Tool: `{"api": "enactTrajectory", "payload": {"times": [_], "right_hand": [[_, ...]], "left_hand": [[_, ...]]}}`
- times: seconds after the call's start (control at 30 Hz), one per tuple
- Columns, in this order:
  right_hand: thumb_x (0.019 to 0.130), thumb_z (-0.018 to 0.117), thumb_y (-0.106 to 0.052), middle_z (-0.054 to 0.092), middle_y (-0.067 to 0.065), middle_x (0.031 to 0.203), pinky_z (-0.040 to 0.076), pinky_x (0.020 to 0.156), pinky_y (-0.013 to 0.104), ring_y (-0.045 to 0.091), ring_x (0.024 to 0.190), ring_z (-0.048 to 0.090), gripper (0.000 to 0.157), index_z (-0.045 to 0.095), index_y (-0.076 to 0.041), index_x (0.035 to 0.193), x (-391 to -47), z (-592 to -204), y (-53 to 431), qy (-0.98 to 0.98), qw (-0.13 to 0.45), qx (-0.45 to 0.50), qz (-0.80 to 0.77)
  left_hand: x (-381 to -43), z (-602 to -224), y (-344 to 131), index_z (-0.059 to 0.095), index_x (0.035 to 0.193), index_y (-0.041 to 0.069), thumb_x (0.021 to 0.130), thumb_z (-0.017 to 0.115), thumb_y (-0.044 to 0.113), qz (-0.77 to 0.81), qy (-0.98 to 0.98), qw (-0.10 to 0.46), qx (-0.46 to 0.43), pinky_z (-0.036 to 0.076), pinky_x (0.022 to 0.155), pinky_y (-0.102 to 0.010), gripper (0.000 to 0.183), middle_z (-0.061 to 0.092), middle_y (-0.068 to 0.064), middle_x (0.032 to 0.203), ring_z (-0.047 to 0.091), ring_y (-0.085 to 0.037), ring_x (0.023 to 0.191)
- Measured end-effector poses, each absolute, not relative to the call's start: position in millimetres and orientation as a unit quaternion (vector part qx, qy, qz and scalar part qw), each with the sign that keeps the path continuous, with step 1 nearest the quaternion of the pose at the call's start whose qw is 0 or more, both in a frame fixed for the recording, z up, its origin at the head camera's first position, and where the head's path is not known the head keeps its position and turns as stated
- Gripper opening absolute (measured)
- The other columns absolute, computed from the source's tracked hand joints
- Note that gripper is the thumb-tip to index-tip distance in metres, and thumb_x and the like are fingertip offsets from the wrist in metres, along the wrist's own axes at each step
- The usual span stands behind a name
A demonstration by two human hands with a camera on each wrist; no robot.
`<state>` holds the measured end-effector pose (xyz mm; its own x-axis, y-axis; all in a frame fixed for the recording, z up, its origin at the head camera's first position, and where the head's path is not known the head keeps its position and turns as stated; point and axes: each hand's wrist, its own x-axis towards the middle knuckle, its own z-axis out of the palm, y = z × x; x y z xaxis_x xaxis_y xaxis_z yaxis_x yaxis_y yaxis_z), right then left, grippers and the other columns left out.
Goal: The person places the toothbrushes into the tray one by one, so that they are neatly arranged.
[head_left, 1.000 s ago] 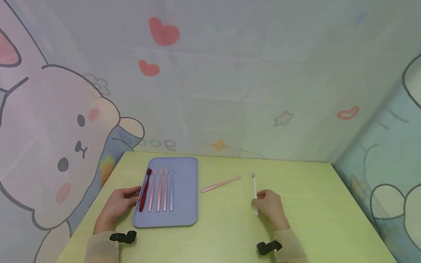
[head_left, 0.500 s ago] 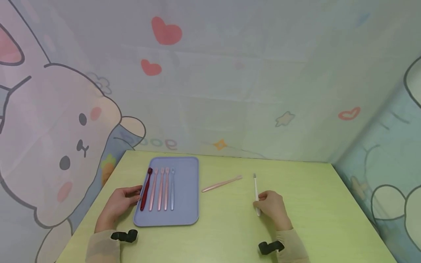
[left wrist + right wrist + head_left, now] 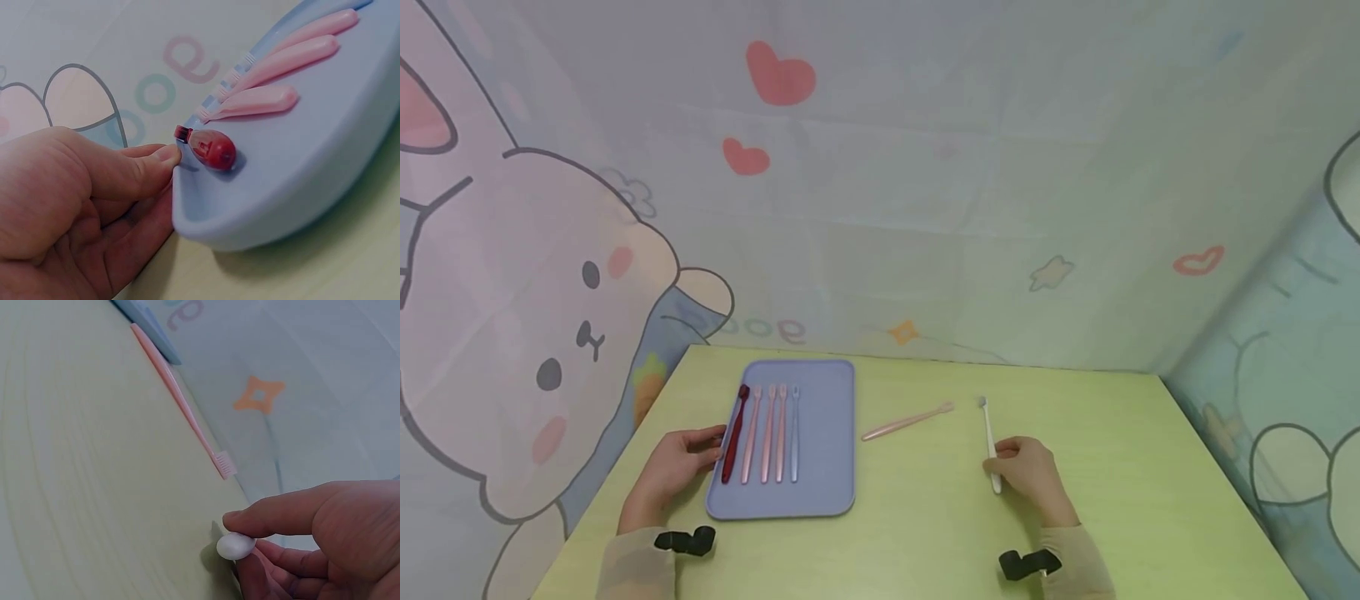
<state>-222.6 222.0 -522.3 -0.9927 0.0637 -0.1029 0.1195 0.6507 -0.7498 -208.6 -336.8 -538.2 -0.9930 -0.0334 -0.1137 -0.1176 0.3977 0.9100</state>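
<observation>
My left hand (image 3: 672,468) pinches the left rim of a lilac tray (image 3: 826,442), thumb on top and fingers on its outer side in the left wrist view. Lined up on the tray are a dark red toothbrush (image 3: 734,437), three pink toothbrushes (image 3: 767,442) and a light blue toothbrush (image 3: 795,442). To the right, my right hand (image 3: 1032,473) pinches the handle of a white toothbrush (image 3: 988,429) between thumb and fingers, bristle head pointing away from me. Its rounded white handle end (image 3: 235,546) pokes out past the thumb in the right wrist view.
Between the tray and my right hand, a pink toothbrush (image 3: 907,422) lies slanted on the pale yellow-green table (image 3: 917,517). A fabric backdrop (image 3: 925,208) printed with a rabbit and hearts rises behind the table and along its sides.
My right hand has shifted slightly to the right with the white toothbrush, which now leans a little more to the left at its head. The left hand keeps its grip on the tray.
</observation>
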Motion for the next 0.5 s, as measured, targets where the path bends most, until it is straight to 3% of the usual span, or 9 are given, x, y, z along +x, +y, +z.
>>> {"api": "enactTrajectory", "payload": {"times": [0.5], "right_hand": [[0.089,0.083,-0.016,0.077,0.012,0.103,0.057,0.071,0.028,0.017,0.084,0.069,0.046,0.070,0.010,0.125,-228.6,-526.5,229.0,0.872,0.060,0.072,-0.480]], "left_hand": [[-209.1,-537.5,-339.5,0.059,0.146,-0.010,0.102,0.069,0.000,0.550,0.834,0.038,-0.038,0.062,0.086,-0.028,0.046,0.065,-0.031,0.137,0.067,-0.028,0.118]]}}
